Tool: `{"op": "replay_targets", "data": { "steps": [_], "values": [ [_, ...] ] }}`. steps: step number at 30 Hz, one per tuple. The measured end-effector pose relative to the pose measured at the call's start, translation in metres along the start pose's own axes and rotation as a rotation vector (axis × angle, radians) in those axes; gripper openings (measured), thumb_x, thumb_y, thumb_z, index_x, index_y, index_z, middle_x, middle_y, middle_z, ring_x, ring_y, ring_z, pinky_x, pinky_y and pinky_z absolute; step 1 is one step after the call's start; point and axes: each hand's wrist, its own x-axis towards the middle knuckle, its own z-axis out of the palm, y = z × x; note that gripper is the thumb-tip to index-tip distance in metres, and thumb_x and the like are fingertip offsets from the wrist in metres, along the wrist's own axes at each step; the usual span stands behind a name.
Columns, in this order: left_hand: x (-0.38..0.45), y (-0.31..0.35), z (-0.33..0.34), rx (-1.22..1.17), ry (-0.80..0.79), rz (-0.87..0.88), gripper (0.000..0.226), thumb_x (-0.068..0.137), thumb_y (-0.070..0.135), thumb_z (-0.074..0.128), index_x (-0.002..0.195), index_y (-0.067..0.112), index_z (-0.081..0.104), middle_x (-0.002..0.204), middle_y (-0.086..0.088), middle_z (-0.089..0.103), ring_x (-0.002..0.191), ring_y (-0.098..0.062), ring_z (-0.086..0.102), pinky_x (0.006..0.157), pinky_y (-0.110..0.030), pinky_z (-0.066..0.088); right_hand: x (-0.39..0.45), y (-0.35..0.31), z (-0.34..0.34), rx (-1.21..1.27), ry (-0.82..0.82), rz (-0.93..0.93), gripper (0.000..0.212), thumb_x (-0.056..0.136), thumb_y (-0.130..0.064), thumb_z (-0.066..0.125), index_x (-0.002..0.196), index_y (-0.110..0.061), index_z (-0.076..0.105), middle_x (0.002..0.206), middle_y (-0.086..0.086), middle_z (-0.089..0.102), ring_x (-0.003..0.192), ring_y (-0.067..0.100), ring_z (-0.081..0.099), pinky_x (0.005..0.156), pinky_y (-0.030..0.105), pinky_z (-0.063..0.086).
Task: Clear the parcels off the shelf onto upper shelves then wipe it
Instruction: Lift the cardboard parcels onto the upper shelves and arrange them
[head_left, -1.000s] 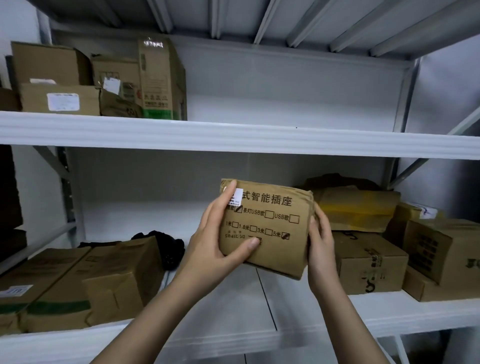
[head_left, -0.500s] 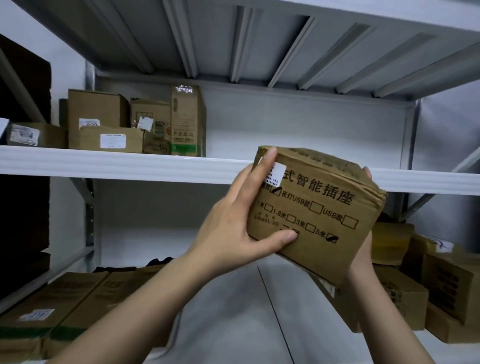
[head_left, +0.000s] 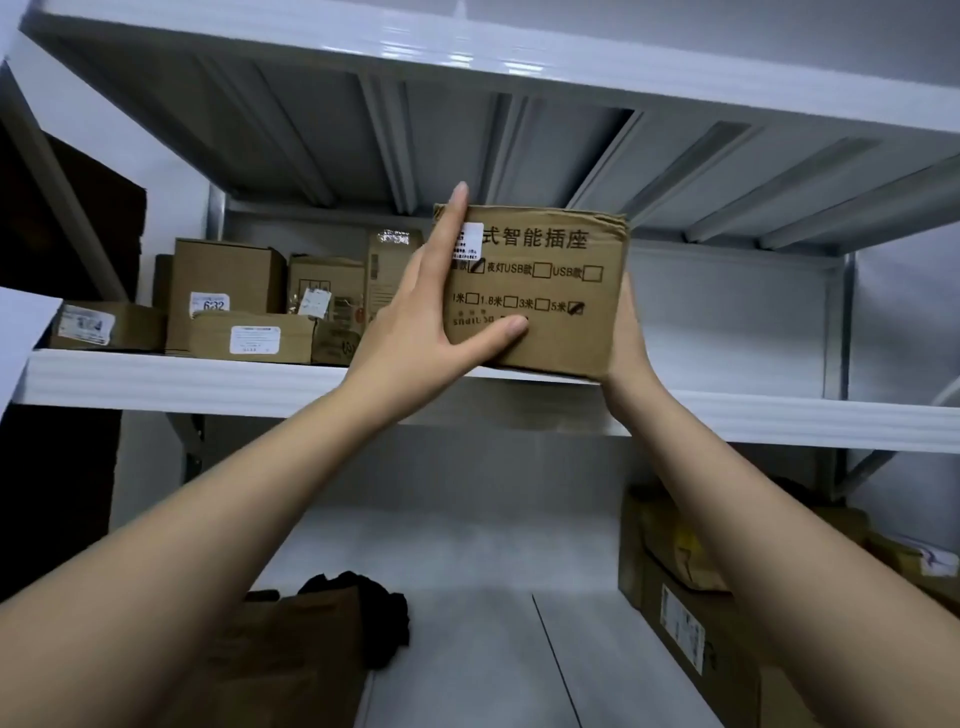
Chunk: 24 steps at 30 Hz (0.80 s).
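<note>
A person lifts a brown cardboard parcel (head_left: 540, 291) to the level of the upper shelf (head_left: 171, 376) at the centre of the frame, its lower edge meeting the shelf's white front lip. The left hand (head_left: 415, 317) grasps the parcel's near-left corner, forefinger laid up the edge and thumb pressed across the printed face; the right hand (head_left: 626, 338) cups the right side from below, its fingers hidden behind the cardboard. Holding from both sides likely keeps the dented, soft-walled box level as it goes over the lip. Other boxes (head_left: 228, 296) already stand on the upper shelf at the left of the frame, leaving bare room to the right where this one seems bound. Below, the lower shelf (head_left: 467, 571) shows a cleared white middle, with a dark cloth (head_left: 363, 608) at bottom centre and more parcels (head_left: 691, 587) stacked at lower right, so clearing looks only partly done.
</note>
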Motion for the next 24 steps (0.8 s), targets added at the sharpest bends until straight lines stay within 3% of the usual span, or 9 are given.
{"op": "replay_targets", "data": {
  "steps": [2, 4, 8, 11, 14, 17, 21, 24],
  "values": [
    [0.009, -0.012, -0.001, 0.009, 0.0, -0.054, 0.095, 0.073, 0.066, 0.058, 0.144, 0.054, -0.004, 0.153, 0.021, 0.018, 0.131, -0.003, 0.034, 0.099, -0.026, 0.031, 0.005, -0.003, 0.013, 0.011, -0.03, 0.067, 0.051, 0.084, -0.045, 0.034, 0.126, -0.025, 0.055, 0.134, 0.003, 0.057, 0.126, 0.022, 0.05, 0.107, 0.042, 0.04],
    [0.015, -0.023, -0.001, 0.024, 0.003, -0.098, 0.096, 0.071, 0.069, 0.056, 0.144, 0.054, -0.003, 0.154, 0.02, 0.019, 0.135, -0.008, 0.033, 0.101, -0.028, 0.032, 0.005, -0.009, 0.025, -0.004, -0.072, 0.11, 0.034, 0.097, -0.032, 0.03, 0.118, -0.023, 0.056, 0.127, 0.007, 0.062, 0.115, 0.021, 0.057, 0.095, 0.03, 0.048],
    [0.023, -0.041, 0.0, 0.057, -0.014, -0.181, 0.098, 0.068, 0.073, 0.055, 0.145, 0.053, -0.002, 0.154, 0.015, 0.022, 0.136, -0.012, 0.035, 0.104, -0.033, 0.034, 0.013, -0.002, 0.035, 0.122, -0.175, 0.295, 0.036, 0.103, -0.029, 0.031, 0.104, -0.013, 0.064, 0.092, 0.001, 0.069, 0.077, 0.01, 0.066, 0.062, 0.015, 0.053],
    [0.025, -0.052, 0.001, 0.132, -0.011, -0.218, 0.096, 0.073, 0.068, 0.059, 0.145, 0.053, -0.003, 0.154, 0.012, 0.023, 0.134, -0.018, 0.039, 0.103, -0.037, 0.039, 0.023, 0.006, 0.042, 0.094, -0.243, 0.4, 0.04, 0.101, -0.039, 0.033, 0.096, -0.019, 0.068, 0.09, -0.001, 0.073, 0.086, 0.014, 0.068, 0.08, 0.023, 0.054],
    [0.027, -0.062, 0.0, 0.203, -0.024, -0.228, 0.094, 0.078, 0.065, 0.06, 0.145, 0.053, -0.005, 0.154, 0.009, 0.023, 0.129, -0.023, 0.046, 0.099, -0.041, 0.044, 0.028, 0.019, 0.045, -0.001, -0.259, 0.42, 0.051, 0.093, -0.055, 0.033, 0.108, -0.023, 0.07, 0.105, -0.005, 0.073, 0.104, 0.017, 0.066, 0.1, 0.039, 0.048],
    [0.031, -0.072, 0.001, 0.234, -0.047, -0.243, 0.095, 0.078, 0.065, 0.06, 0.145, 0.052, -0.007, 0.153, 0.007, 0.023, 0.126, -0.025, 0.048, 0.097, -0.041, 0.045, 0.026, 0.024, 0.044, -0.063, -0.295, 0.401, 0.052, 0.093, -0.055, 0.026, 0.115, -0.029, 0.066, 0.114, -0.009, 0.069, 0.106, 0.015, 0.065, 0.093, 0.037, 0.05],
    [0.036, -0.087, 0.009, 0.325, -0.178, -0.305, 0.102, 0.078, 0.064, 0.06, 0.144, 0.047, -0.017, 0.156, 0.001, 0.016, 0.12, -0.029, 0.053, 0.093, -0.043, 0.049, 0.022, 0.021, 0.04, -0.009, -0.327, 0.358, 0.046, 0.095, -0.049, 0.023, 0.103, -0.034, 0.066, 0.116, -0.005, 0.067, 0.096, 0.017, 0.065, 0.076, 0.034, 0.053],
    [0.039, -0.097, 0.017, 0.329, -0.239, -0.355, 0.104, 0.081, 0.057, 0.061, 0.146, 0.043, -0.019, 0.157, -0.004, 0.018, 0.123, -0.029, 0.05, 0.094, -0.042, 0.047, 0.022, 0.022, 0.039, -0.025, -0.358, 0.342, 0.041, 0.093, -0.06, 0.028, 0.103, -0.044, 0.064, 0.122, -0.009, 0.064, 0.097, 0.017, 0.065, 0.084, 0.038, 0.052]
  ]
}}
